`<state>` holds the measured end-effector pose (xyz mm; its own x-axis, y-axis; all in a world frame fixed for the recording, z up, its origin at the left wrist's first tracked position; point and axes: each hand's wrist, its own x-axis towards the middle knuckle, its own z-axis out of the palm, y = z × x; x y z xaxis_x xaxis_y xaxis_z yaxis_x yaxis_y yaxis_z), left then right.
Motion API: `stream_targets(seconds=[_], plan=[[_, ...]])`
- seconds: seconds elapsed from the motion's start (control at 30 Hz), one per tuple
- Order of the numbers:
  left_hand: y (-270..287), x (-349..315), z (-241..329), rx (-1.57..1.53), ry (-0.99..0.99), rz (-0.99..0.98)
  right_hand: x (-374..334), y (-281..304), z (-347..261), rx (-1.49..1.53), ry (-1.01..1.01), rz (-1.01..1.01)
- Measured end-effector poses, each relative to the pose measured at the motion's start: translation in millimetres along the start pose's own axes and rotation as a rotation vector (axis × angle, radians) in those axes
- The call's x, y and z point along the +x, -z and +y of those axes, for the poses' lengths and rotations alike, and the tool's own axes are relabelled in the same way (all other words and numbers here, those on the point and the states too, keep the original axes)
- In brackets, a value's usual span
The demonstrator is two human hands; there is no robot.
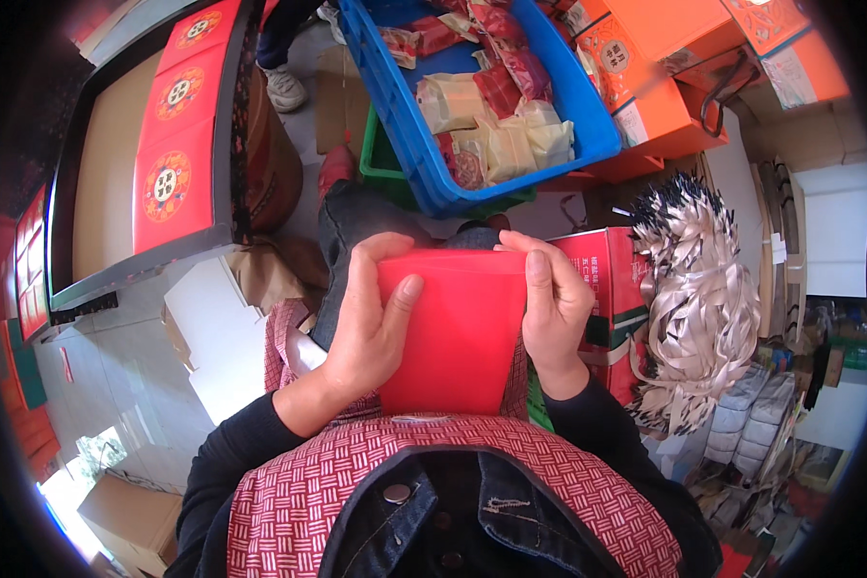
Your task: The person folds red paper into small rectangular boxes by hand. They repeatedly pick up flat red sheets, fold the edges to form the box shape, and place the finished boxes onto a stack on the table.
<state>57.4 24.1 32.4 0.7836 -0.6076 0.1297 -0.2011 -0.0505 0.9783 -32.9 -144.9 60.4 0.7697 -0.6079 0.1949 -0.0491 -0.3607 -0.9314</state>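
Observation:
A plain red box (458,337) rests upright in front of my apron, between both hands. My left hand (371,313) wraps its left side, the thumb lying on the red face and the fingers bent over the far edge. On the opposite side, my right hand (556,313) grips the far right corner with its thumb upright along the side. The box's underside and contents are hidden. Just past it stands a large blue crate (419,164) with several wrapped packets (496,125), some cream and some red.
At the left, a black-framed tray (77,231) holds red boxes (169,183). Orange gift boxes (645,116) are stacked at far right. Near my right arm hangs a thick bundle of beige ribbons (698,308), beside a red carton (597,279). A person's shoe (284,89) shows beyond the tray.

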Motion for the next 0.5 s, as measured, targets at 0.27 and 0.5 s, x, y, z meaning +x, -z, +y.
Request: stream_targets(seconds=[0.27, 0.5], plan=[[-5.5, 0.1, -3.6, -0.003, 0.049, 0.019, 26.1, 18.5, 0.8, 0.043, -0.243, -0.204], [-6.8, -1.7, -4.9, -0.009, 0.051, 0.043, 5.7, 19.7, 2.6, -0.122, 0.111, -0.162]])
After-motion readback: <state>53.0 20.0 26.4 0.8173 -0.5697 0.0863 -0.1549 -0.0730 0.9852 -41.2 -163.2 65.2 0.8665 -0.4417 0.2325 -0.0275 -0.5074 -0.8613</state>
